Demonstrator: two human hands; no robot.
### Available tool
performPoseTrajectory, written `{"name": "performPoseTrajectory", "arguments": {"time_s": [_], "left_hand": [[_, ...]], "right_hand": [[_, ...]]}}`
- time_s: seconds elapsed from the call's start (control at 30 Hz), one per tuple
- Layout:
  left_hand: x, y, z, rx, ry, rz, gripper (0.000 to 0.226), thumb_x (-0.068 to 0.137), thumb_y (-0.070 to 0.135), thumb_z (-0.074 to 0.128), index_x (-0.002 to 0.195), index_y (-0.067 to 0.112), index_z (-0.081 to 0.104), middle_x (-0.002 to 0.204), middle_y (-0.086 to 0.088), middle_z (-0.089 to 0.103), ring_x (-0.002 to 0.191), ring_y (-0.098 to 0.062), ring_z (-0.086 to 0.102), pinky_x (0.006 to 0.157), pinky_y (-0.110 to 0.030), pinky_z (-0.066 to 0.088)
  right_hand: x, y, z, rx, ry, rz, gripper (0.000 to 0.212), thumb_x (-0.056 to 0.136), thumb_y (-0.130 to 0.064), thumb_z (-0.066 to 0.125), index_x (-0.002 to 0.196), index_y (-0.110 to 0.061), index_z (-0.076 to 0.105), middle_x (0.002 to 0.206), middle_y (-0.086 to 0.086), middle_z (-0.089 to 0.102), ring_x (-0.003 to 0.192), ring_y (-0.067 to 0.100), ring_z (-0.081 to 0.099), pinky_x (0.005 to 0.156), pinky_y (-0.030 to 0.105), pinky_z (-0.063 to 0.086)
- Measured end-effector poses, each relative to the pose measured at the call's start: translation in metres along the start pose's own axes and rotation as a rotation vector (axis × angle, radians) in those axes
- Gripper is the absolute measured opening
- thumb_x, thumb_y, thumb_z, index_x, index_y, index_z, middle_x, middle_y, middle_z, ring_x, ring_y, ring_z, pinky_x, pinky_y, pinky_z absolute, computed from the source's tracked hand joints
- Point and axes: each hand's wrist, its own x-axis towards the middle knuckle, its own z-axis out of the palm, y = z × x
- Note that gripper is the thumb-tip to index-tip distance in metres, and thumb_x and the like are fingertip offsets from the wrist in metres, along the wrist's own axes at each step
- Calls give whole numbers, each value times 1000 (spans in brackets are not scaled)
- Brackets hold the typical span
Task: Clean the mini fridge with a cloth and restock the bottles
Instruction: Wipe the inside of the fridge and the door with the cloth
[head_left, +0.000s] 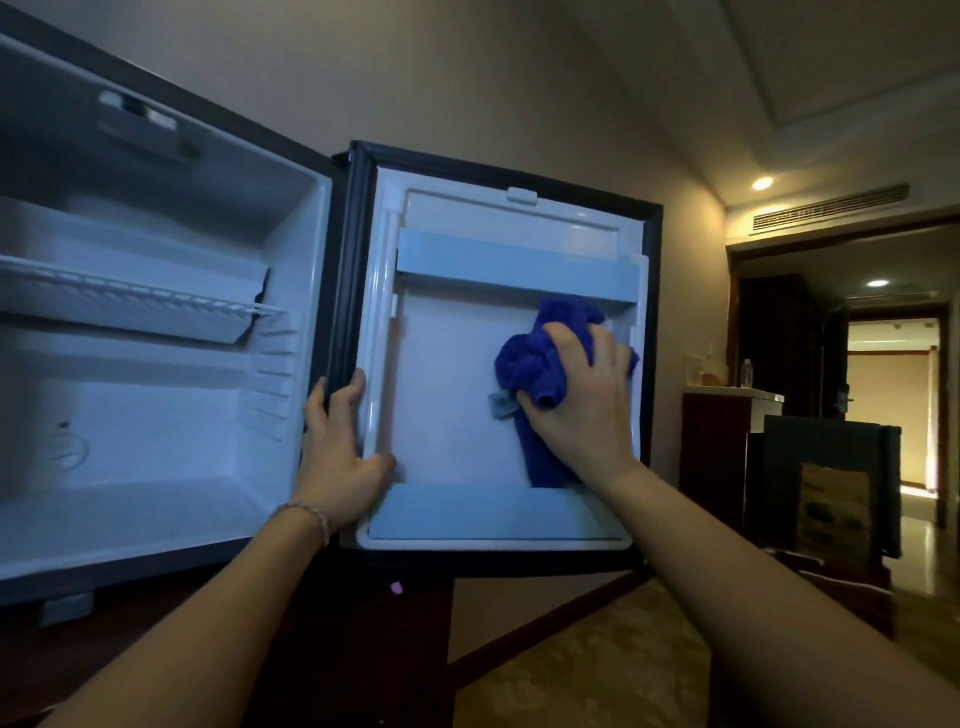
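Right hand (582, 400) gripped bunched blue cloth (524, 364), pressing it vs. door liner (452, 395) near latch edge, just under upper door shelf (514, 262). Left hand (337, 447) clamped hinge edge, steadying door. Unwiped liner lay toward hinge; cloth hung vertical.

Dim, bluish, soft-focus, edges warped

Fridge (156, 415) sits on a dark cabinet (363, 649) — door (447, 405) open. Wire shelf (130, 296) and door racks bare. Far counter (732, 395) carries one bottle (747, 373).
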Motion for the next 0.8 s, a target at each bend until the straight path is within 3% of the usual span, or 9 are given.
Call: {"name": "performPoseTrajectory", "arguments": {"time_s": [0.07, 0.2, 0.3, 0.43, 0.57, 0.7, 0.8], "left_hand": [[-1, 0, -2, -10, -10, 3, 96, 80, 3, 69, 153, 40, 20, 162, 7, -2, 149, -26, 16, 108, -30, 21], [-5, 3, -4, -51, -30, -18, 100, 71, 15, 74, 149, 47, 19, 161, 13, -1, 148, -23, 19, 108, -30, 26], [-5, 7, -6, -95, -29, -12, 99, 57, 28, 65, 142, 53, 21, 160, 16, 0, 148, -18, 18, 106, -28, 25], [-4, 8, -8, -119, -31, -4, 99, 55, 30, 65, 140, 56, 23, 158, 20, 0, 146, -15, 19, 105, -29, 27], [-5, 8, -9, -143, -24, 15, 96, 61, 21, 68, 141, 55, 26, 159, 18, 2, 145, -10, 18, 103, -27, 27], [-7, 7, -9, -165, -41, 8, 96, 57, 22, 64, 140, 53, 26, 159, 14, 6, 143, -3, 17, 110, -26, 23], [-5, 6, -10, -175, -29, 31, 88, 59, 20, 62, 133, 55, 29, 157, 6, 14, 146, -9, 21, 109, -23, 24]], "right_hand": [[8, -17, 17, 43, -34, 16, 67, 73, -34, 79, 132, -22, 50, 132, 17, 47, 113, 39, 44, 91, 51, 45], [23, -46, 44, -111, -45, 130, 70, 72, -55, 73, 132, -27, 51, 140, 16, 45, 120, 44, 43, 90, 53, 42], [22, -57, 55, -191, -45, 161, 77, 71, -70, 58, 136, -30, 51, 146, 17, 42, 127, 49, 39, 92, 57, 38], [17, -61, 63, -244, -47, 113, 87, 75, -85, 38, 143, -31, 49, 149, 23, 41, 131, 53, 35, 95, 66, 35], [16, -61, 62, -294, -19, 8, 72, 89, -78, 29, 136, -30, 56, 142, 22, 47, 125, 52, 42, 89, 61, 39], [19, -81, 74, -294, 62, -199, 47, 93, -58, 44, 124, -28, 62, 135, 17, 55, 118, 48, 49, 84, 54, 41], [31, -93, 84, -262, 110, -340, 41, 91, -50, 51, 120, -25, 66, 131, 13, 60, 117, 44, 52, 84, 51, 43]]}}
